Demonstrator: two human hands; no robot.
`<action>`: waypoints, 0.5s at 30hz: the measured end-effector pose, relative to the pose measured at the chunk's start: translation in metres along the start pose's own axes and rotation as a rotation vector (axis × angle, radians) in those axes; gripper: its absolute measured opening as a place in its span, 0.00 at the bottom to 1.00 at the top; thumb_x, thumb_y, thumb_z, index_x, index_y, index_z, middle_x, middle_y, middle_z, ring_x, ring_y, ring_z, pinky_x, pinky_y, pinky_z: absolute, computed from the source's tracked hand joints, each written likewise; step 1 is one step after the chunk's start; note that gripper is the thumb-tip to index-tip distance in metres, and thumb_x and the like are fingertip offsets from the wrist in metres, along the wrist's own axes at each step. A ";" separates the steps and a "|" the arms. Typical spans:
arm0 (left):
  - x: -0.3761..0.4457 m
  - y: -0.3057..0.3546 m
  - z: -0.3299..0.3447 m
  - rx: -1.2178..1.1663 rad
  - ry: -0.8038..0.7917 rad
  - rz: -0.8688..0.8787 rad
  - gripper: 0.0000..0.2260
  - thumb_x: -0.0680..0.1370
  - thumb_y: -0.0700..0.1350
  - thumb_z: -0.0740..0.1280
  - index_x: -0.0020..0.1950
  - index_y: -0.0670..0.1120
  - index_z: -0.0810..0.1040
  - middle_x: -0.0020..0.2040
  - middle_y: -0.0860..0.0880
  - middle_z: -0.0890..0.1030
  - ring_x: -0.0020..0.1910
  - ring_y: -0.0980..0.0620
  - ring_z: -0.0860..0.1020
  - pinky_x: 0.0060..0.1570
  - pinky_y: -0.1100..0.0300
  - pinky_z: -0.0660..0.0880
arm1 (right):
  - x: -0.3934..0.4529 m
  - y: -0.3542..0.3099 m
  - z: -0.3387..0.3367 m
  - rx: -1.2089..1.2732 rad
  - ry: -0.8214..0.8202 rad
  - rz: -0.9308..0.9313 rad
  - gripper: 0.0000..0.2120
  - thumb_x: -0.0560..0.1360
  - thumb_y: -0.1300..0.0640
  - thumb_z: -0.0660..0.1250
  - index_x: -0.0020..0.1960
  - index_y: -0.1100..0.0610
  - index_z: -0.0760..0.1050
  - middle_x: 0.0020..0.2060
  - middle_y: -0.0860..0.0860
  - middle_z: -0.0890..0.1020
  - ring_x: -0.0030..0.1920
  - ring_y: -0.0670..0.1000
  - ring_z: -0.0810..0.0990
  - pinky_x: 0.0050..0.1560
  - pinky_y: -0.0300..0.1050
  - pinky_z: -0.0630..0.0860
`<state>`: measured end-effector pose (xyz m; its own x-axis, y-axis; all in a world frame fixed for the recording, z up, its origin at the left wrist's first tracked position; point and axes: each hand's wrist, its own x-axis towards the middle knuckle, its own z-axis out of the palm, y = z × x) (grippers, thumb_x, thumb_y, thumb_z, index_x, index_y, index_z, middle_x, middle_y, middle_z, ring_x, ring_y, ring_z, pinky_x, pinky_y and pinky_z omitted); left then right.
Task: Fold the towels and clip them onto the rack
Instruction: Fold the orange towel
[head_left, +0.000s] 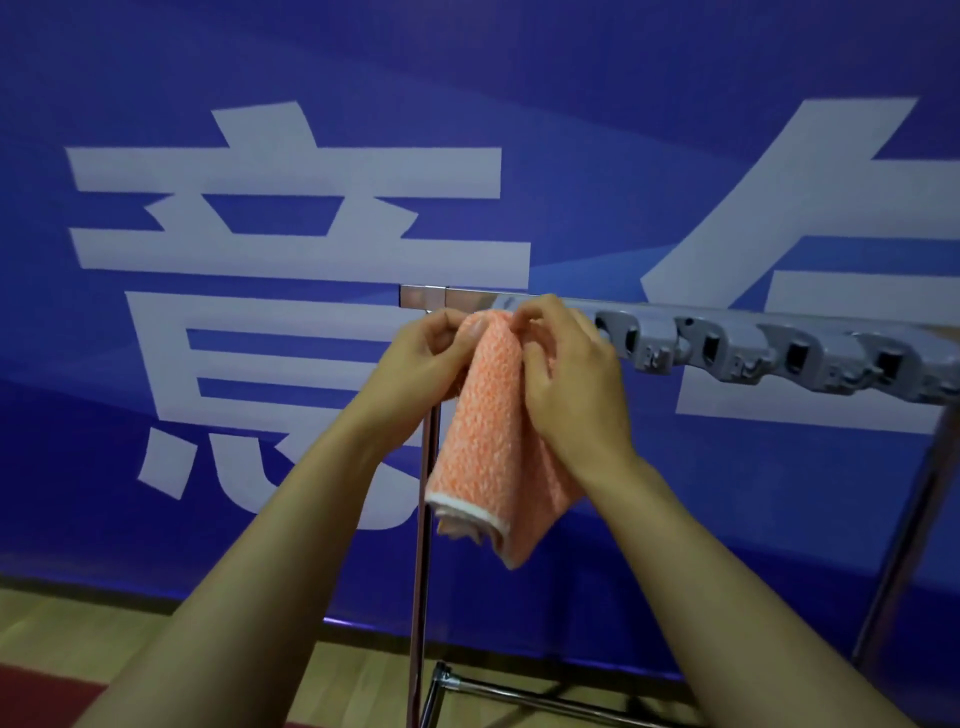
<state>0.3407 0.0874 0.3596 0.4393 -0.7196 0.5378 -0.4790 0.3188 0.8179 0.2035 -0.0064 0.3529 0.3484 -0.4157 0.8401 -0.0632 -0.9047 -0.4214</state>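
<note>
Left hand (421, 353) pinches the top edge of the folded orange towel (488, 431), grip closed on the cloth at about 10 o'clock of it. Right hand (566, 374) pinches the same edge at 2 o'clock, likely to keep the fold bunched for clipping. Towel hangs at the rack (426, 296) bar's left end; grey clips (748, 353) run toward 3 o'clock, all empty.

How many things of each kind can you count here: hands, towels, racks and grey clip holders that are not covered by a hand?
Hands: 2, left hand and right hand
Towels: 1, orange towel
Racks: 1, metal rack
Grey clip holders: 4, first one
Total: 8
</note>
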 end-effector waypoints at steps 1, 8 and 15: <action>0.007 0.002 0.001 0.008 0.018 0.000 0.13 0.86 0.48 0.64 0.63 0.39 0.79 0.45 0.49 0.85 0.37 0.61 0.82 0.37 0.68 0.78 | 0.006 0.001 0.000 -0.061 0.004 -0.033 0.10 0.82 0.60 0.62 0.56 0.48 0.77 0.51 0.46 0.78 0.48 0.46 0.77 0.47 0.28 0.72; 0.035 -0.028 0.010 0.155 0.170 -0.049 0.10 0.85 0.52 0.66 0.56 0.47 0.81 0.50 0.46 0.86 0.51 0.46 0.85 0.53 0.49 0.83 | 0.027 0.006 0.012 -0.442 -0.179 0.006 0.16 0.83 0.61 0.58 0.66 0.49 0.76 0.58 0.54 0.77 0.53 0.61 0.81 0.50 0.54 0.78; 0.043 -0.032 0.019 0.109 0.294 0.003 0.10 0.83 0.51 0.69 0.60 0.48 0.76 0.51 0.48 0.83 0.47 0.55 0.82 0.47 0.61 0.77 | 0.025 0.008 0.017 -0.254 -0.109 0.104 0.18 0.83 0.63 0.58 0.66 0.49 0.78 0.62 0.53 0.74 0.56 0.57 0.78 0.57 0.52 0.76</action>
<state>0.3606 0.0344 0.3524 0.6310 -0.5048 0.5890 -0.5520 0.2413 0.7981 0.2278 -0.0225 0.3643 0.4256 -0.5071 0.7494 -0.3310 -0.8581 -0.3927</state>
